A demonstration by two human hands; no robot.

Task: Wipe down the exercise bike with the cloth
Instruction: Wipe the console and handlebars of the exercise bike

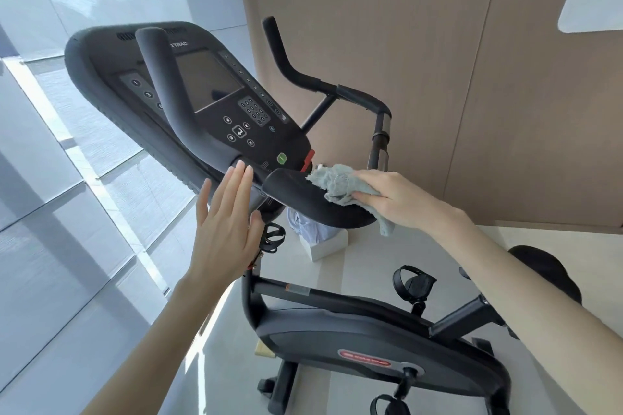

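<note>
The black exercise bike (371, 340) fills the middle of the head view, its console (209, 84) tilted up at the top left. My right hand (397, 199) presses a grey-green cloth (340, 185) onto the black padded armrest (300, 192) just below the console's red and green buttons. My left hand (226, 226) hovers flat with fingers spread beside the console's lower edge and holds nothing. Two handlebars rise from the console, the near one (161, 77) crossing in front of the screen.
A tan panelled wall (438, 61) stands behind the bike. Large windows with blinds (67, 178) run along the left. A white box with cloth in it (323, 242) sits on the pale floor beyond the bike. The black saddle (546, 273) is at the right.
</note>
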